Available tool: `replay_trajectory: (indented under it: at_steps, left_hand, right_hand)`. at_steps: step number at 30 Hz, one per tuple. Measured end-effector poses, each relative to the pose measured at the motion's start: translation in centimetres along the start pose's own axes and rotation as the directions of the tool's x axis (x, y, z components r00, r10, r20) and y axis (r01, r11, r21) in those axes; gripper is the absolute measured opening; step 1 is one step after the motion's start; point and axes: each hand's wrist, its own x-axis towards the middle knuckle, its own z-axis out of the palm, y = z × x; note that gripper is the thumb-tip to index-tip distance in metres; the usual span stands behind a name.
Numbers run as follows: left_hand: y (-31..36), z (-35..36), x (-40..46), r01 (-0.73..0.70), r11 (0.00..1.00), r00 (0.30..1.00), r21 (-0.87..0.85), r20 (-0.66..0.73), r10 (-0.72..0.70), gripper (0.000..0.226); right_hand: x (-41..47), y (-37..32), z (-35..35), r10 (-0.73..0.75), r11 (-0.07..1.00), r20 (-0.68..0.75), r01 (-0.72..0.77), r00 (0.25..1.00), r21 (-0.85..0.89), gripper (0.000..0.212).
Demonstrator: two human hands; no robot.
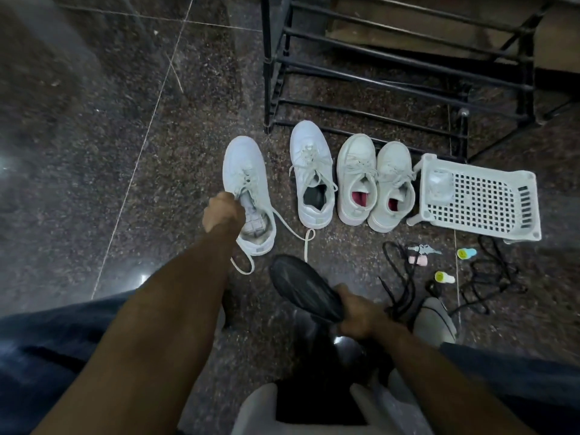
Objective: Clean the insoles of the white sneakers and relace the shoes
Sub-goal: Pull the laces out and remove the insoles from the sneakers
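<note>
Sneakers: we see four white shoes in a row on the dark speckled floor [94, 152], toes pointing away from us; no brand or writing is legible on any of them.
Left hand: our left hand [221, 213] grips the tongue and collar of the leftmost sneaker [243, 177], fingers curled around the edge.
Leftmost sneaker interior: a pale gridded base shows inside, with no dark insole in it.
Loose lace: a white lace [295, 235] trails from that shoe across the floor to our right.
Second sneaker [312, 174]: it stands just beside, laced, with a dark insole visible inside.
Insole: our right hand [357, 315] clamps the heel end of a black insole [301, 287], which angles up and left above the floor.
Right pair [375, 183]: these two sneakers touch each other and show pink-red linings.
Rack: a black metal shoe rack [376, 64] stands behind the row.
Basket: a white perforated plastic basket [480, 199] lies on its side, just right of the pair.
Small items: keys [425, 249], black laces [489, 277] and two little yellow-capped bottles [444, 277] lie near the basket; their labels are too small to read.
</note>
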Motion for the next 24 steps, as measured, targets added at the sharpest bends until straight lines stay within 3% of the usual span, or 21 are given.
replay_trajectory:
  at_steps: [4,8,13,15,18,24]
  left_hand:
    - [2.5,-0.8,2.7,-0.028,0.997,1.0,-0.068,-0.003,0.028,0.031]
    - [3.8,-0.3,4.7,-0.002,0.989,1.0,-0.146,0.03,0.006,0.033]
    - [1.0,2.1,3.3,0.158,0.985,0.978,-0.061,0.145,-0.148,0.057]
    - [-0.3,3.0,2.6,0.256,0.955,0.945,-0.153,0.246,-0.214,0.056]
    - [-0.4,3.9,2.6,0.342,0.857,0.924,-0.387,0.303,-0.232,0.037]
    - [0.0,4.0,2.9,0.396,0.791,0.911,-0.467,0.307,-0.275,0.035]
  right_hand:
    - [2.1,-1.9,2.5,-0.025,0.985,-0.121,0.045,0.992,0.168,0.084]
    - [3.3,-3.7,3.7,-0.056,0.931,-0.128,0.098,0.99,0.352,0.113]
    - [4.4,-4.4,4.1,0.053,0.974,-0.147,-0.018,0.988,0.228,0.078]
    - [4.6,-4.4,4.2,0.102,0.974,-0.149,-0.069,0.984,0.215,0.064]
    - [4.7,-4.3,4.7,0.121,0.967,-0.094,-0.096,0.988,0.234,0.061]
    - [4.7,-4.0,4.1,-0.021,0.973,-0.076,0.038,0.997,0.226,0.065]
